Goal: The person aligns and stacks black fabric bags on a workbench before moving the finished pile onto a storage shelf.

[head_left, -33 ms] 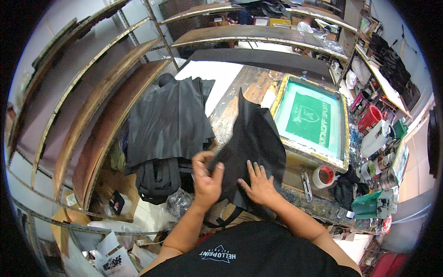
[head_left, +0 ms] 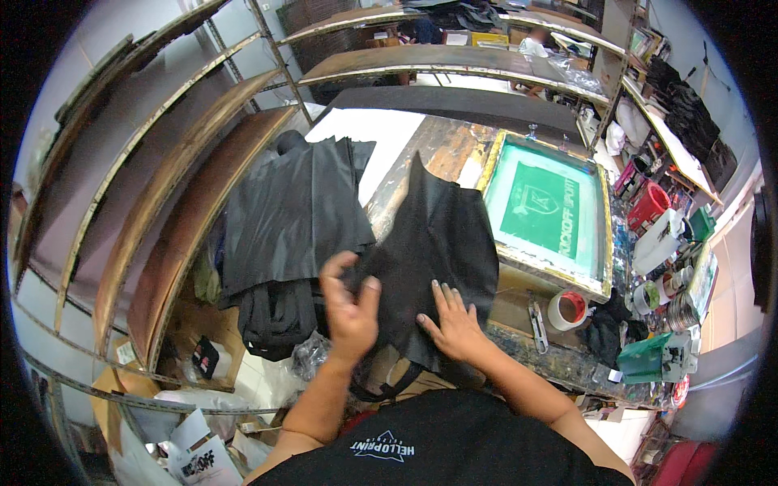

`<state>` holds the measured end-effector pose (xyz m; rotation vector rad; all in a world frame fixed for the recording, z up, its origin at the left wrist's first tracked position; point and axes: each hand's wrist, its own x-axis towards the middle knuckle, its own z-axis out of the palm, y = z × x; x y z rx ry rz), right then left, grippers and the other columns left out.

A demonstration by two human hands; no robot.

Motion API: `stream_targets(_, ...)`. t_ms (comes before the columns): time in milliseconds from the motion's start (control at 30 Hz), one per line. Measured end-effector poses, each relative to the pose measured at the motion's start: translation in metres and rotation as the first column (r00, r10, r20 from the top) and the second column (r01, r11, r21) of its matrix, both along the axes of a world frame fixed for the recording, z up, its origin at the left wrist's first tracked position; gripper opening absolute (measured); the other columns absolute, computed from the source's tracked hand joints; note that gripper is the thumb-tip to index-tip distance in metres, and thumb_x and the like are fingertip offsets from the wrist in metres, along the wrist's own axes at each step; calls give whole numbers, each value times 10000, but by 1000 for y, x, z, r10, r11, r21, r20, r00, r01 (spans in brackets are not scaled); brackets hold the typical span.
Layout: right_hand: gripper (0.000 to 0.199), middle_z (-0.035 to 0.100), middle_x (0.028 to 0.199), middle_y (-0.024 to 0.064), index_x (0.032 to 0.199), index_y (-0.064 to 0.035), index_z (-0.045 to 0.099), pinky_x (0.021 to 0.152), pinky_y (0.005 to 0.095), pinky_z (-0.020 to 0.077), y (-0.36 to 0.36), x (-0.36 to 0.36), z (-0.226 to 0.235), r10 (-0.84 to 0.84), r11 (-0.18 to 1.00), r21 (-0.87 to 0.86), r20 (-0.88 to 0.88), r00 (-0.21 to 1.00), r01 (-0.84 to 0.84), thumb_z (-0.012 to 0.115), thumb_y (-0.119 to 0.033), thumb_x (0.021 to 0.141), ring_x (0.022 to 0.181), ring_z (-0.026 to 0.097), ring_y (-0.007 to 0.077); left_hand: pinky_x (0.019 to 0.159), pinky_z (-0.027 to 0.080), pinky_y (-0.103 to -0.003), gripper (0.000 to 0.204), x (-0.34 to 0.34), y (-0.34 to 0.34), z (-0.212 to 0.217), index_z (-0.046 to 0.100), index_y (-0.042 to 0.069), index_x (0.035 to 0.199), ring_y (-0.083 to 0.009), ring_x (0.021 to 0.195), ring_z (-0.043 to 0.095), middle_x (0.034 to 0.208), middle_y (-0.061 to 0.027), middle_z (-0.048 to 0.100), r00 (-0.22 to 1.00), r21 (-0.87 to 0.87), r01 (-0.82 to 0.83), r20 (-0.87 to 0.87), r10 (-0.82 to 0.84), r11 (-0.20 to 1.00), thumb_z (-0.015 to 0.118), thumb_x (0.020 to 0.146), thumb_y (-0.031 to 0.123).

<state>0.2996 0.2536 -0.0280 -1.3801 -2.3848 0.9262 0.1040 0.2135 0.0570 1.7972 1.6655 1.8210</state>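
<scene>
A black fabric bag [head_left: 438,243] lies on the stained wooden work table [head_left: 442,146], with its handles hanging over the near edge. My left hand [head_left: 348,304] pinches the bag's left edge, fingers curled around the cloth. My right hand [head_left: 454,320] lies flat on the bag's lower part with its fingers spread. A pile of more black fabric [head_left: 292,211] sits just left of my left hand.
A screen-printing frame with green mesh [head_left: 551,211] lies right of the bag. A roll of tape [head_left: 567,308], a red cup [head_left: 648,206] and ink pots stand at the right. Curved wooden drying racks [head_left: 162,211] fill the left. Boxes and bags lie on the floor.
</scene>
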Motion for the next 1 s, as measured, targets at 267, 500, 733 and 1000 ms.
stream_targets(267, 758, 310, 1597, 285, 1589, -15, 221, 1230, 474, 252, -13, 26, 48, 229, 972, 164, -486, 843, -170, 589, -358, 1023, 1497, 296, 430, 1063, 411, -345, 532, -206, 43, 103, 488, 61, 1395, -214, 1165, 554, 1296, -108, 555, 928, 216, -372, 80, 363, 903, 651, 900, -48)
stream_targets(500, 728, 388, 1539, 293, 1565, -10, 281, 1197, 489, 315, -4, 27, 17, 117, 991, 1, -504, 856, -135, 581, -401, 1029, 1439, 377, 435, 1098, 386, -383, 588, -341, 45, 51, 442, 66, 1444, -294, 1282, 513, 1472, -171, 433, 731, -8, -639, 304, 611, 769, 611, 895, -56)
stream_targets(733, 725, 389, 1536, 297, 1557, -12, 297, 1194, 481, 319, 24, 12, -10, 107, 990, -32, -429, 897, -134, 581, -422, 1031, 1440, 383, 427, 1195, 293, -453, 792, -345, 6, -10, 264, 46, 1600, -385, 1506, 313, 1624, -271, 292, 689, -423, -701, -193, 699, 574, 682, 941, 181)
stream_targets(1000, 921, 246, 1636, 276, 1601, 3, 187, 1220, 473, 270, 109, -69, -21, -117, 951, -302, -545, 830, -64, 550, -588, 996, 1518, 264, 392, 1195, 287, -470, 1051, -385, -28, 0, 338, 67, 1593, -355, 1499, 333, 1643, -181, 323, 709, -626, -427, 215, 671, 652, 526, 876, 812)
